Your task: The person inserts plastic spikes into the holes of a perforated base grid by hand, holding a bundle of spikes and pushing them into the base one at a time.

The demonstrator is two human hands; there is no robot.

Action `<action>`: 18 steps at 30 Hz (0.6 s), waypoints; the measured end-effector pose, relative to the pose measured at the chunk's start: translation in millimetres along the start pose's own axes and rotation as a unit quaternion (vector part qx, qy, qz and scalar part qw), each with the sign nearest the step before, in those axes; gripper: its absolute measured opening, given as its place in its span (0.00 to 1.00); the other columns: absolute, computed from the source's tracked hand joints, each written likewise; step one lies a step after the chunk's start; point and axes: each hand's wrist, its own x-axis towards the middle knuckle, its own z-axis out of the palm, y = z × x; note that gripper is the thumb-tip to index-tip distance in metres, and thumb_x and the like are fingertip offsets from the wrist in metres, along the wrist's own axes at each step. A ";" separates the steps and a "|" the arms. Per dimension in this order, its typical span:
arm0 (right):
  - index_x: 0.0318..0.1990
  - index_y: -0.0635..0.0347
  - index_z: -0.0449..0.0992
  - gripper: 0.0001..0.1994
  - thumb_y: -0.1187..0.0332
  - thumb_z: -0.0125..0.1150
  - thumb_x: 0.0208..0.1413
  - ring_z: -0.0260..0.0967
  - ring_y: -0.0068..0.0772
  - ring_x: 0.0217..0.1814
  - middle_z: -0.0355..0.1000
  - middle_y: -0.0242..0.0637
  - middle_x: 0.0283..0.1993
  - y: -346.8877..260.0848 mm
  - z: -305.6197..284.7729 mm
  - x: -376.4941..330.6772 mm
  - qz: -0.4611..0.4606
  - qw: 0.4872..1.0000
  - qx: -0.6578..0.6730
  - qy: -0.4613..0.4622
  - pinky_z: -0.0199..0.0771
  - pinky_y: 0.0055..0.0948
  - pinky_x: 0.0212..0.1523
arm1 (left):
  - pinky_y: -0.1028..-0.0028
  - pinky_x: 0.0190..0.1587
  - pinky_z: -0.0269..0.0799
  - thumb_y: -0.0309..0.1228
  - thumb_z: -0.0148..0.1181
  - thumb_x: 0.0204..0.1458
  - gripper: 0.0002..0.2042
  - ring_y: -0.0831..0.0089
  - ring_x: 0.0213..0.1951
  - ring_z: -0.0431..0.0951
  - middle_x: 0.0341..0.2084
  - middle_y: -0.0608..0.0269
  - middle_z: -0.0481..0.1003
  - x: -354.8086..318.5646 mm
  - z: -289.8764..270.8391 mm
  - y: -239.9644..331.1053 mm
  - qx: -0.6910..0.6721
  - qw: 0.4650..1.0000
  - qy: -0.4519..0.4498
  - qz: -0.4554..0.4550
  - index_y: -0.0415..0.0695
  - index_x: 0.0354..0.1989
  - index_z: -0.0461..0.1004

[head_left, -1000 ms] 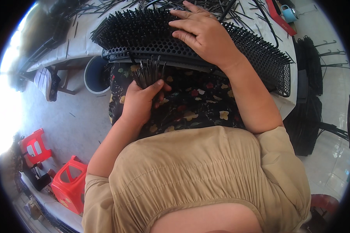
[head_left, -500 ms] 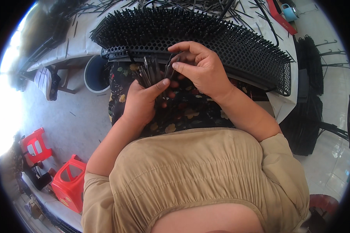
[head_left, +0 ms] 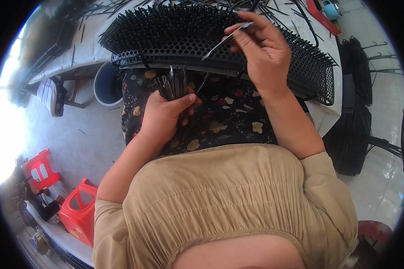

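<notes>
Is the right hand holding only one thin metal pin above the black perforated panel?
Yes. The right hand pinches a single thin pin over the black perforated panel.

A table (head_left: pixel 83 47) under a white cloth runs across the top of the view and carries the work. A long, curved black perforated panel (head_left: pixel 193 45), bristling with upright black pins, lies along its near edge and overhangs it on the right. Loose black pins (head_left: pixel 98 9) are scattered over the cloth behind the panel and toward the left end. At the far right corner lie a red strip (head_left: pixel 321 18) and a small blue object (head_left: pixel 330 8). Below, the grey floor (head_left: pixel 63 134) bears a white-rimmed bucket (head_left: pixel 104 85) just under the table edge and two red plastic stools (head_left: pixel 78 208).
</notes>
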 end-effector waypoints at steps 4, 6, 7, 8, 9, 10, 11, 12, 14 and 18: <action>0.54 0.64 0.72 0.15 0.81 0.56 0.59 0.74 0.18 0.38 0.78 0.37 0.42 5.1 -13.2 13.3 -0.166 0.979 -0.120 -0.012 0.76 0.17 0.38 | 0.79 0.21 0.65 0.25 0.61 0.55 0.07 0.78 0.26 0.73 0.29 0.61 0.77 1.8 1.2 -1.1 0.001 1.000 0.008 -0.002 0.41 0.40 0.72; 0.53 0.64 0.73 0.15 0.81 0.57 0.59 0.74 0.18 0.38 0.78 0.36 0.42 8.5 -14.4 16.2 -0.185 0.971 -0.149 -0.019 0.76 0.16 0.39 | 0.79 0.21 0.65 0.25 0.61 0.55 0.07 0.78 0.26 0.73 0.29 0.61 0.77 1.4 1.0 -1.3 0.002 1.000 0.010 -0.003 0.41 0.40 0.72; 0.52 0.63 0.74 0.14 0.82 0.57 0.59 0.74 0.19 0.40 0.78 0.36 0.42 12.8 -14.7 18.2 -0.204 0.962 -0.179 -0.028 0.76 0.16 0.40 | 0.79 0.21 0.65 0.25 0.61 0.55 0.07 0.78 0.26 0.73 0.29 0.61 0.77 1.2 0.9 -1.4 0.003 1.000 0.013 -0.005 0.41 0.40 0.72; 0.51 0.62 0.75 0.14 0.82 0.57 0.58 0.75 0.19 0.41 0.78 0.36 0.42 15.0 -14.1 19.1 -0.222 0.951 -0.210 -0.037 0.76 0.16 0.41 | 0.79 0.21 0.65 0.25 0.61 0.55 0.07 0.78 0.26 0.73 0.29 0.61 0.77 1.3 0.6 -1.6 0.003 1.000 0.013 -0.005 0.41 0.40 0.72; 0.51 0.62 0.75 0.14 0.82 0.57 0.58 0.75 0.19 0.41 0.78 0.36 0.42 15.7 -12.5 17.9 -0.222 0.951 -0.210 -0.038 0.76 0.16 0.41 | 0.80 0.21 0.65 0.25 0.61 0.55 0.06 0.78 0.26 0.73 0.29 0.61 0.77 1.6 0.1 -1.9 0.002 1.000 0.010 -0.005 0.41 0.40 0.73; 0.49 0.60 0.77 0.13 0.80 0.59 0.57 0.77 0.23 0.41 0.79 0.36 0.41 15.5 -9.4 16.4 -0.206 0.958 -0.194 -0.050 0.77 0.19 0.42 | 0.80 0.21 0.65 0.25 0.61 0.55 0.06 0.78 0.26 0.73 0.29 0.61 0.77 1.8 -0.4 -2.3 0.002 1.000 0.008 -0.005 0.41 0.40 0.73; 0.47 0.57 0.78 0.12 0.79 0.61 0.56 0.79 0.27 0.41 0.79 0.36 0.39 15.7 -7.6 15.5 -0.189 0.964 -0.179 -0.061 0.79 0.22 0.42 | 0.80 0.21 0.65 0.25 0.61 0.55 0.06 0.78 0.26 0.73 0.29 0.61 0.77 1.8 -0.6 -2.7 0.002 1.000 0.009 -0.004 0.41 0.40 0.73; 0.47 0.57 0.79 0.12 0.79 0.61 0.56 0.79 0.27 0.40 0.79 0.35 0.39 17.4 -7.6 15.4 -0.194 0.964 -0.171 -0.055 0.79 0.21 0.41 | 0.80 0.21 0.65 0.25 0.61 0.55 0.06 0.79 0.26 0.73 0.29 0.61 0.77 2.0 -0.6 -3.3 -0.001 1.000 0.008 0.000 0.41 0.40 0.73; 0.47 0.57 0.79 0.12 0.79 0.61 0.56 0.79 0.27 0.40 0.79 0.35 0.39 18.1 -10.1 18.2 -0.199 0.966 -0.159 -0.050 0.79 0.21 0.41 | 0.80 0.21 0.65 0.25 0.61 0.55 0.06 0.79 0.26 0.73 0.29 0.61 0.77 2.1 -1.2 -3.4 -0.004 1.000 0.008 0.004 0.41 0.39 0.73; 0.48 0.61 0.77 0.12 0.81 0.58 0.57 0.78 0.28 0.44 0.79 0.37 0.41 13.8 -13.3 23.2 -0.201 0.966 -0.143 -0.081 0.78 0.21 0.46 | 0.80 0.21 0.65 0.25 0.61 0.55 0.06 0.79 0.26 0.73 0.29 0.62 0.77 2.3 -3.4 -3.5 -0.002 1.000 0.016 0.002 0.41 0.40 0.73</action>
